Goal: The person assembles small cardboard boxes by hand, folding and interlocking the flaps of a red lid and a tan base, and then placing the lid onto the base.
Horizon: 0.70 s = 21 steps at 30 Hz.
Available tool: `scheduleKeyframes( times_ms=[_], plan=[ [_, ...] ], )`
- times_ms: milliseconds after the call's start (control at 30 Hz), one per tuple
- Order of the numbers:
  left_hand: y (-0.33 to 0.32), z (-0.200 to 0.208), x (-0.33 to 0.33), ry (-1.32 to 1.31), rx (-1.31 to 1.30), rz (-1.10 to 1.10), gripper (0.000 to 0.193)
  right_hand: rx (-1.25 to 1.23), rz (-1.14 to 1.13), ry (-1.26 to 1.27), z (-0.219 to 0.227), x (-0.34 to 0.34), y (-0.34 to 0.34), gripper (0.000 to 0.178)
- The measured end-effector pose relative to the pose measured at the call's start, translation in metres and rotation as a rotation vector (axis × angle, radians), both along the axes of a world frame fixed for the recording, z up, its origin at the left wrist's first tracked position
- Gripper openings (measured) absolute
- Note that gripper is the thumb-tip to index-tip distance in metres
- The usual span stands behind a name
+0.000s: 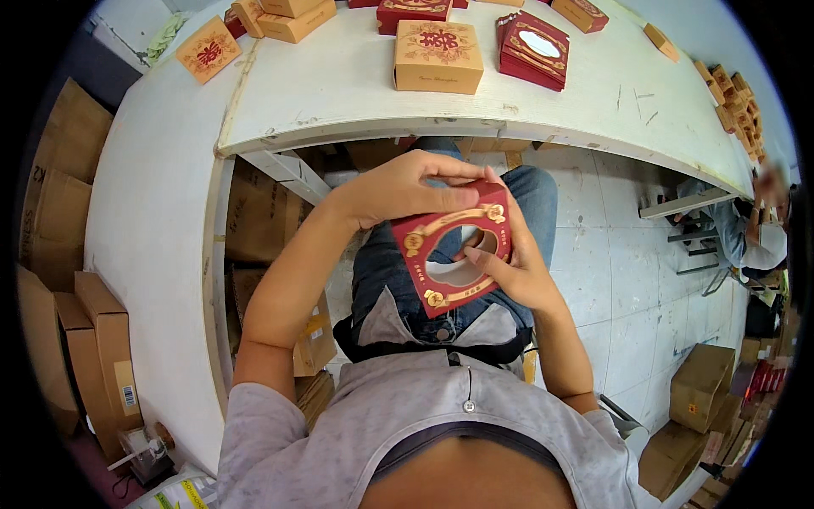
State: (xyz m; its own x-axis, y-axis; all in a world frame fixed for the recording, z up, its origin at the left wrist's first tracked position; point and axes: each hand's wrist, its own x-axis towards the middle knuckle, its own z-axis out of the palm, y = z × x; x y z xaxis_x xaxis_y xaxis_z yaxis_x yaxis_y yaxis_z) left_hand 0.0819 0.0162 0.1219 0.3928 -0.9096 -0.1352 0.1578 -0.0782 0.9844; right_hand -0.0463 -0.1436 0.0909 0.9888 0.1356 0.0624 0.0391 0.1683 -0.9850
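Note:
Above my lap I hold a small red cardboard gift box (410, 276) with gold trim and a large oval cut-out in its face. My left hand (415, 188) lies across its upper edge, thumb on the front and fingers reaching along the top. From the right side my right hand (526, 270) grips it, its thumb at the rim of the cut-out. A fingertip shows through the opening against the pale inside. The fingers behind the box are partly hidden. The box is tilted, its lower corner pointing toward me.
Ahead stands a white table (322, 102). On it are a yellow box (437, 68), a stack of flat red box blanks (534, 53) and a yellow box at left (209, 51). Small yellow boxes (738, 106) are piled far right. Cartons (702, 386) sit on the floor; a person (759, 233) sits at right.

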Motion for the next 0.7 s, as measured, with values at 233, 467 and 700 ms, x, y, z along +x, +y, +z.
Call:
scheduleKeyframes(
  times_ms=[233,467,700],
  plan=[
    [0.02,0.012,0.052,-0.637,-0.291,0.839,0.049,0.074,-0.399,0.066,-0.013,-0.007,-0.008,0.08],
    [-0.007,-0.009,0.143,-1.251,0.042,0.513,0.086,0.216,-0.47,0.151,-0.01,-0.014,-0.024,0.088],
    [-0.011,-0.03,0.164,-1.12,0.037,0.383,0.086,0.466,-0.343,0.346,-0.019,-0.027,-0.042,0.09]
  ],
)
